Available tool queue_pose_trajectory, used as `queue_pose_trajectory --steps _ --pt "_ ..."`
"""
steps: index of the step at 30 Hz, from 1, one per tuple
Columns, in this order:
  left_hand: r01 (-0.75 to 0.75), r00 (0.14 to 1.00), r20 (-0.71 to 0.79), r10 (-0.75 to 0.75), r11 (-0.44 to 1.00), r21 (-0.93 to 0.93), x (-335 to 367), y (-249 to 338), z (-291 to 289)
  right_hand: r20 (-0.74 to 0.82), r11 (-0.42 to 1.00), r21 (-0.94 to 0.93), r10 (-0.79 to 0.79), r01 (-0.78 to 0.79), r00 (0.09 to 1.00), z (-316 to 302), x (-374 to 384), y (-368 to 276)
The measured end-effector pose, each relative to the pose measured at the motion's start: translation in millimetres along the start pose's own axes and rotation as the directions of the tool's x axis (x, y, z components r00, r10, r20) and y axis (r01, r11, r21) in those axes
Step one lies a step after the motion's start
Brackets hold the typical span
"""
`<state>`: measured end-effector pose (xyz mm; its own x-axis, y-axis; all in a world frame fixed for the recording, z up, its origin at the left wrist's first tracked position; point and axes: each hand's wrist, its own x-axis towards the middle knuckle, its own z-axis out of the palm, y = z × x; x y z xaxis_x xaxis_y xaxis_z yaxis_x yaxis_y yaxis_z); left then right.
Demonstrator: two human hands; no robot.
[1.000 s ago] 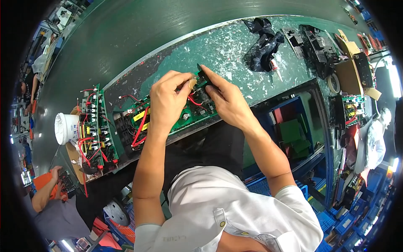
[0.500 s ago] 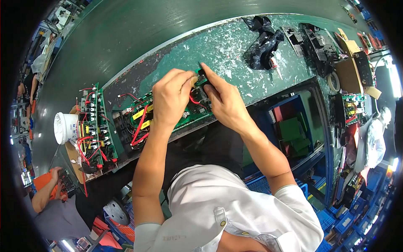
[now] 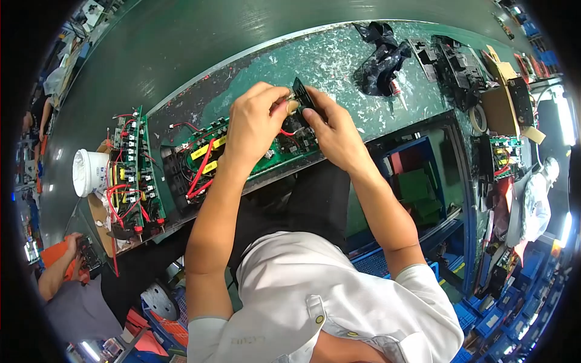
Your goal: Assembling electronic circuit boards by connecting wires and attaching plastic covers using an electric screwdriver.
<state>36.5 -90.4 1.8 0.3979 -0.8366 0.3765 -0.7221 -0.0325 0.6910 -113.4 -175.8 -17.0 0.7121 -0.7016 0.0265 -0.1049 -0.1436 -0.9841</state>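
My right hand [image 3: 339, 134] grips a dark, flat panel [image 3: 301, 92], thumb on the near side and fingers behind it. The panel stands tilted on edge above a long green circuit board [image 3: 275, 158]. My left hand [image 3: 253, 124] is closed in a pinch against the panel's left side; what lies between its fingertips is too small to make out. Under my hands, the board carries yellow-wrapped components [image 3: 209, 166], thick red wires [image 3: 197, 181] and a black fan-like part [image 3: 171, 172] at its left end.
Another populated board [image 3: 140, 181] stands on the left beside a white bucket [image 3: 89, 172]. A black plastic bag [image 3: 381, 63], a tube [image 3: 397, 91], black panels [image 3: 458, 63] and a tape roll [image 3: 479, 118] lie to the right. A co-worker's hand [image 3: 74, 243] is at far left.
The dark panel has been lifted and turned more upright, so more of it shows above my fingers. Both hands have moved slightly to the right, still together at the panel.
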Motion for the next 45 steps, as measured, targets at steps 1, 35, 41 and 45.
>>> queue_pose_trajectory --steps 1,35,41,45 --pt "0.042 0.999 0.033 -0.041 0.999 -0.033 -2.6 0.3 -1.7 0.024 0.999 -0.031 0.011 -0.01 1.0 0.2 -0.7 -2.2" --pt "0.388 0.846 -0.009 -0.534 0.626 -0.676 -89.5 -35.2 -137.6 0.067 0.998 -0.063 0.011 -0.007 0.998 -15.9 12.0 -2.6" --pt "0.384 0.858 -0.007 -0.514 0.65 -0.656 -92.8 -35.9 -141.5 0.031 0.987 -0.155 -0.027 0.032 0.999 -28.7 3.8 -3.0" --pt "0.283 0.849 -0.19 -0.494 0.727 -0.626 -100.0 -24.6 -148.3 -0.086 0.976 -0.194 -0.115 0.096 0.99 -36.4 2.6 -18.5"
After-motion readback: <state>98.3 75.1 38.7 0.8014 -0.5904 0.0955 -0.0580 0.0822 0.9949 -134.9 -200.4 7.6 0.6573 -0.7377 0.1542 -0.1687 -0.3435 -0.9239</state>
